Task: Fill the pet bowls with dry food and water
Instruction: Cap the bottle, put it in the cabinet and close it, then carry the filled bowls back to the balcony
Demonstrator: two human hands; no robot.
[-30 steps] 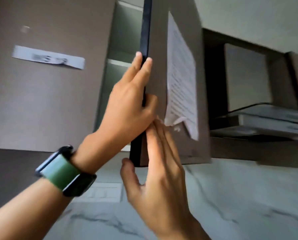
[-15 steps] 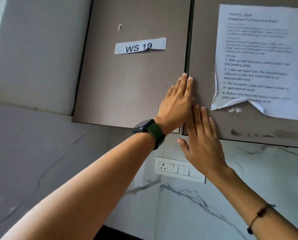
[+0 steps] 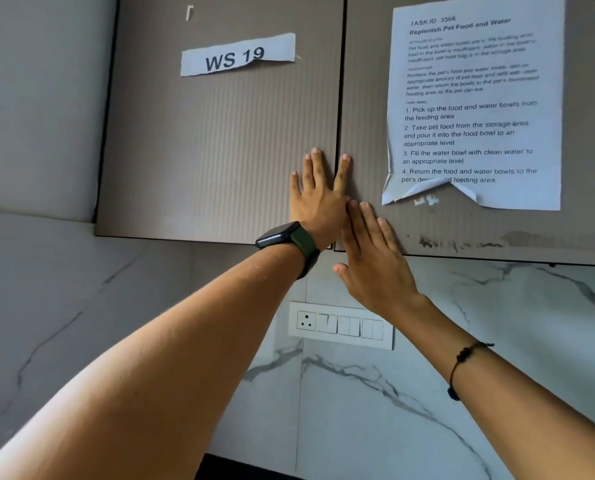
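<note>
Both my hands lie flat on the closed cabinet doors.

My left hand (image 3: 318, 199) presses with straight, spread fingers across the seam between the left door (image 3: 220, 140) and the right door (image 3: 365, 116); my right hand (image 3: 375, 254), also flat and holding nothing, touches the right door just below. I see no pet bowls in this view.

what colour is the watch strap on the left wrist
Dark green, with a black watch face; the watch strap shows best in the head view.
</note>
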